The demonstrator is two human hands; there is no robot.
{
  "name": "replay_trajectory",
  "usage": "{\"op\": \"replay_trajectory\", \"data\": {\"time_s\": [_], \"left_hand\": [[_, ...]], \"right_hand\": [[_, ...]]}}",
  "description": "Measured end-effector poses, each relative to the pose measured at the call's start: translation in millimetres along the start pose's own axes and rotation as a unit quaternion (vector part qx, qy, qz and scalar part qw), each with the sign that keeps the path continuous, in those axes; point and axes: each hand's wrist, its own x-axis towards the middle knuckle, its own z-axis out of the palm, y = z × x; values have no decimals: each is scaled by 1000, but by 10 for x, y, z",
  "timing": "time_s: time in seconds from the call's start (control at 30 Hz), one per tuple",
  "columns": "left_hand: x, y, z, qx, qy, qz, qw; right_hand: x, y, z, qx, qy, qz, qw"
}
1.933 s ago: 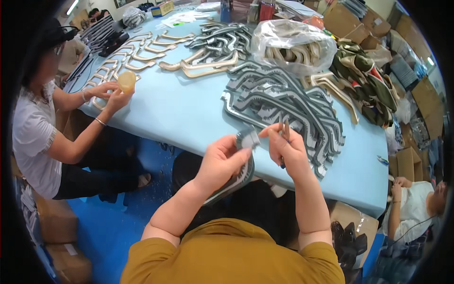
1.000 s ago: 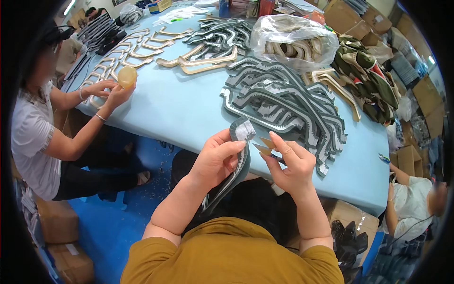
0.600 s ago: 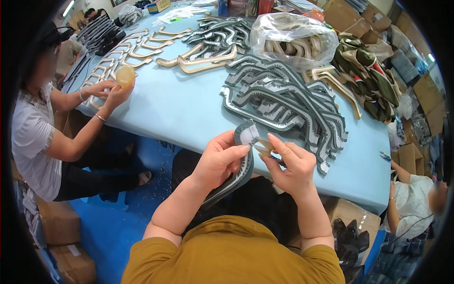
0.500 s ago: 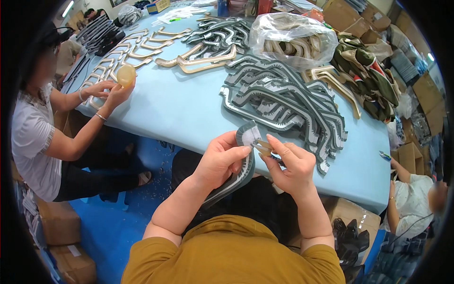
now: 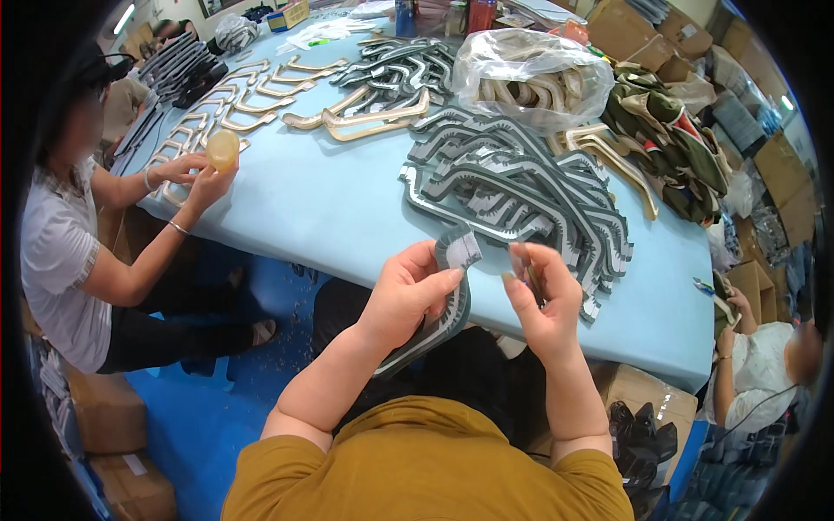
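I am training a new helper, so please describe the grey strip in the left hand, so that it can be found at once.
Look at the big blue table, then at the wearer's left hand by its near edge. It pinches the grey strip, white end up, the rest curving down below. Similar strips lie piled on the table; this one is held.

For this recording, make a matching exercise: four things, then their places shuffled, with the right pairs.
1. Curved grey-green and white strip
2. Small metal snips
3. Clear crinkled plastic bag
4. Yellowish translucent round piece

A. In the co-worker's hands
B. In the person's left hand
C. On the light-blue table, around beige curved strips
D. In the person's right hand

Pairs: 1-B; 2-D; 3-C; 4-A
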Motion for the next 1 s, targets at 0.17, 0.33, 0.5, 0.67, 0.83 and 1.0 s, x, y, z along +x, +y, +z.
{"op": "replay_trajectory", "data": {"time_s": [0.17,0.33,0.5,0.67,0.83,1.0], "left_hand": [[-27,-38,30,14,-18,-3,1000],[-19,-24,79,-29,-15,-40,999],[-13,-78,69,42,-54,-82,994],[-207,205,121,223,38,67,972],[-718,579,-550,158,-577,-96,796],[-833,-180,-540,-56,17,-284,957]], "right_hand": [[85,-54,-5,55,-56,86,993],[106,-37,-27,79,-44,88,992],[166,-93,19,116,-114,159,974],[145,-207,64,241,-2,108,964],[21,-332,-49,342,122,83,928],[-310,-117,93,383,50,75,919]]}}
